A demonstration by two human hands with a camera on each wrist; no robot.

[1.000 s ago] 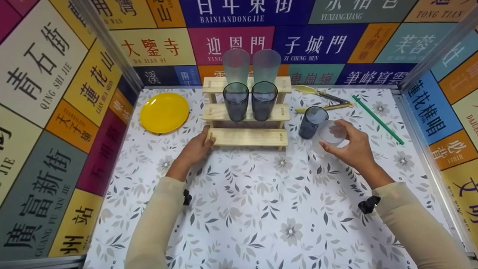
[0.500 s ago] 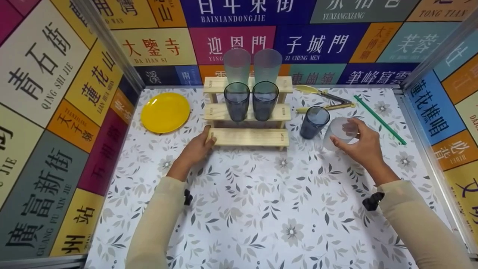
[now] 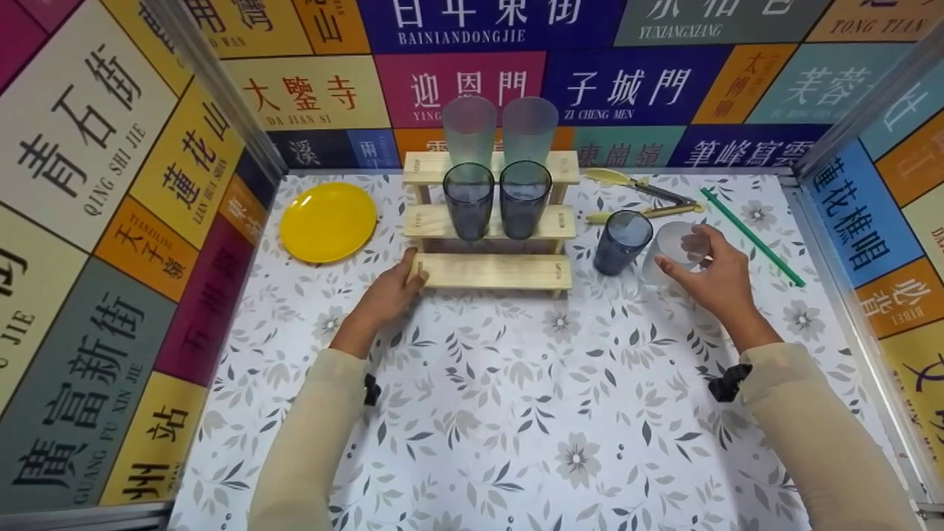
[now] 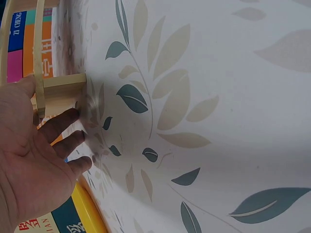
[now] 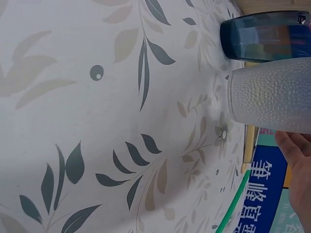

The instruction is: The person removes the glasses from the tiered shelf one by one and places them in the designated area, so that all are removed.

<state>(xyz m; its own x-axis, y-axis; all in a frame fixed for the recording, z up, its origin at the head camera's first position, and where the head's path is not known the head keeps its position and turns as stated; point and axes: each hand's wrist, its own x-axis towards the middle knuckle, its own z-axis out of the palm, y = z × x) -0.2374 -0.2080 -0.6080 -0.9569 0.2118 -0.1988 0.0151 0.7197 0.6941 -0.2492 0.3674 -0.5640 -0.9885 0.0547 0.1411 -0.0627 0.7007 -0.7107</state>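
Note:
My right hand (image 3: 719, 274) holds a frosted clear cup (image 3: 667, 258) near its rim, thumb on the near side and fingers on the far side. Pebbled texture covers this cup (image 5: 272, 94) in the right wrist view; whether its base touches the table I cannot tell. Just left of it a dark blue glass (image 3: 618, 247) stands upright. My left hand (image 3: 391, 291) grips the left end of the bottom step of a three-step wooden rack (image 3: 494, 271), thumb on top. Two frosted cups (image 3: 469, 129) stand on the top step, two dark blue glasses (image 3: 525, 203) on the middle one.
A yellow plate (image 3: 328, 223) lies left of the rack. Behind the dark glass lie gold-tipped tongs (image 3: 664, 195), and a green straw-like stick (image 3: 752, 236) is at the right. Walls with printed lettering enclose the flower-patterned table (image 3: 472, 413).
My right hand has moved the frosted cup to the right, away from the dark blue glass, and then slightly farther back. The left hand has stayed on the rack.

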